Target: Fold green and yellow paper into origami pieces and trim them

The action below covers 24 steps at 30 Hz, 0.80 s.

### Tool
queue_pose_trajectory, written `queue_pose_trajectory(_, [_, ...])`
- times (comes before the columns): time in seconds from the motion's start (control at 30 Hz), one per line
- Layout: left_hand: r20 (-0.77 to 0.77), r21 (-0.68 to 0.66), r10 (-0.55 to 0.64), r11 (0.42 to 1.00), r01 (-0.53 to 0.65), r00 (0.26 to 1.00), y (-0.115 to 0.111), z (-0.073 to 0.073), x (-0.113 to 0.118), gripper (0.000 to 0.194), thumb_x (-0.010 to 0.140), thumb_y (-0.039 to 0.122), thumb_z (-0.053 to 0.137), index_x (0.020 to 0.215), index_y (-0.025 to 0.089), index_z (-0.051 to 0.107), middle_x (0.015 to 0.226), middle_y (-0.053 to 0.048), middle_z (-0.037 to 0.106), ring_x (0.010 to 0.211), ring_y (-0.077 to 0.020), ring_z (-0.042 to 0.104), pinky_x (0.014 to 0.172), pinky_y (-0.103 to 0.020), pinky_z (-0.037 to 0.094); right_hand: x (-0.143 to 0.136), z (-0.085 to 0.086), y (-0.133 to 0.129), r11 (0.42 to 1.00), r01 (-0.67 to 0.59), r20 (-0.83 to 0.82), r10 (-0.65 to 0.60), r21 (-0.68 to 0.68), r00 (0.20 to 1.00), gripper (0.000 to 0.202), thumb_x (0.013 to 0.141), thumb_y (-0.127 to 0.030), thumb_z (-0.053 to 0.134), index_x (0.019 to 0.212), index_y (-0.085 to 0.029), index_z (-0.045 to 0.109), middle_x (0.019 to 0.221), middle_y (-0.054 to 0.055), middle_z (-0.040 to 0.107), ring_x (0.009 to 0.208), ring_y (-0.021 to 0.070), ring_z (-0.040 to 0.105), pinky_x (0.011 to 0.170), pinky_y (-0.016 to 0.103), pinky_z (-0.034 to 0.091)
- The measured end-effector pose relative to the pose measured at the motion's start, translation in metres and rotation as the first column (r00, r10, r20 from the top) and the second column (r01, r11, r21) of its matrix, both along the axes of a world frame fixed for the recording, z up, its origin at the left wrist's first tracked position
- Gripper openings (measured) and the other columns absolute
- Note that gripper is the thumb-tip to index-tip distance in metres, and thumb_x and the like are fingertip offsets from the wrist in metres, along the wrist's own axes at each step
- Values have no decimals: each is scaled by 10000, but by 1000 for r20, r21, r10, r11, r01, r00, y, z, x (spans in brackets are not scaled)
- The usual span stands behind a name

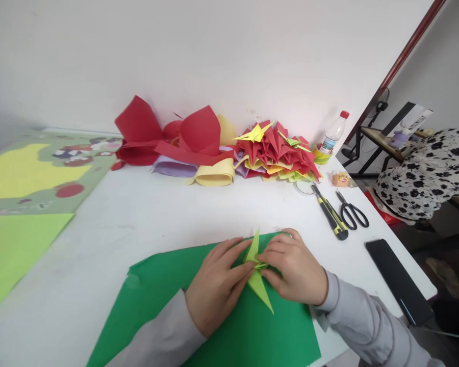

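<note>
A light-green folded paper crane [260, 289] lies over a dark green sheet of paper [160, 290], its two long points reaching up and down. My left hand [224, 280] comes from the left, thumb and fingertips closed on the middle of the crane. From the right, my right hand [292, 267] pinches the same middle part between thumb and index finger. The fingers hide some of the folds there.
Red, purple and yellow paper pieces [199, 132] and piled folded cranes [275, 153] line the wall, beside a bottle [334, 132]. Rightward lie a utility knife [331, 214], scissors [352, 210] and a black phone [398, 280]. A person in patterned clothing [428, 168] is at far right.
</note>
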<state>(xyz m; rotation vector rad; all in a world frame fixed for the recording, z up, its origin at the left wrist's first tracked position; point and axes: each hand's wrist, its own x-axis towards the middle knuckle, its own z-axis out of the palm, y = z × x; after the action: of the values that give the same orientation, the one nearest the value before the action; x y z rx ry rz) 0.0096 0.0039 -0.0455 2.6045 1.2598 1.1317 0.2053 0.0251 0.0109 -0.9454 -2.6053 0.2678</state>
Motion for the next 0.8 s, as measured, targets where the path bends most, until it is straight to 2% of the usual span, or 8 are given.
queue_pose_trajectory(0.2, [253, -193, 94, 980, -45, 963, 0, 22, -6, 225, 862, 313, 538, 925, 233, 738, 1069, -85, 721, 967, -249, 668, 838, -378, 554, 2, -6, 4, 998, 64, -137, -66, -24, 988, 153, 842, -128, 552, 840, -187, 693, 749, 35, 695, 783, 179, 595, 891, 402, 358])
queue_pose_trajectory(0.27, [446, -367, 326, 916, -162, 834, 0, 33, -12, 251, 852, 371, 545, 966, 237, 724, 1079, -59, 720, 995, -237, 661, 893, -356, 531, 4, -6, 6, 984, 122, -250, -152, -133, 956, 111, 815, -169, 601, 827, -198, 708, 761, 36, 705, 760, 177, 616, 839, 372, 401])
queue_pose_trajectory(0.37, [621, -563, 601, 789, -247, 503, 0, 44, -21, 234, 795, 391, 606, 945, 243, 710, 1015, -25, 730, 958, -225, 661, 895, -343, 520, 4, -2, 9, 884, 188, -368, -360, -428, 857, 90, 760, -254, 665, 806, -203, 724, 789, 40, 724, 748, 185, 648, 766, 338, 458])
queue_pose_trajectory(0.43, [672, -622, 590, 778, -92, 448, -1, 47, -21, 236, 722, 377, 674, 897, 224, 709, 892, -21, 737, 819, -212, 674, 779, -313, 553, 3, 2, 9, 755, 138, -395, -478, -640, 785, 166, 741, -329, 678, 808, -183, 720, 818, 55, 728, 751, 189, 658, 721, 319, 487])
queue_pose_trajectory(0.5, [699, -640, 498, 756, 138, 513, -5, 48, -14, 310, 682, 371, 713, 941, 202, 701, 772, -22, 728, 691, -198, 661, 658, -292, 556, 1, 4, 9, 639, 34, -410, -533, -768, 740, 245, 701, -381, 705, 814, -164, 694, 812, 58, 721, 736, 185, 658, 683, 304, 500])
queue_pose_trajectory(0.57, [725, -629, 385, 708, 321, 571, -8, 48, -5, 396, 710, 382, 704, 1052, 185, 677, 720, -25, 718, 622, -184, 637, 599, -283, 541, -1, 4, 7, 604, -22, -428, -537, -796, 727, 270, 673, -380, 729, 816, -165, 651, 753, 35, 702, 700, 174, 650, 653, 292, 498])
queue_pose_trajectory(0.67, [772, -598, 314, 654, 463, 553, -11, 44, 5, 406, 770, 407, 666, 1112, 189, 666, 777, -38, 725, 627, -173, 624, 625, -290, 539, -3, 4, 2, 766, 78, -439, -446, -638, 780, 179, 701, -317, 727, 753, -183, 619, 711, 5, 675, 708, 163, 627, 682, 294, 475])
queue_pose_trajectory(0.8, [798, -602, 417, 571, 558, 434, -7, 36, 5, 386, 757, 408, 694, 1095, 221, 693, 1000, -62, 730, 728, -202, 647, 651, -319, 556, -4, 3, -6, 977, 105, -386, -172, -188, 906, 81, 752, -229, 705, 783, -199, 636, 738, 5, 665, 737, 166, 594, 752, 326, 426])
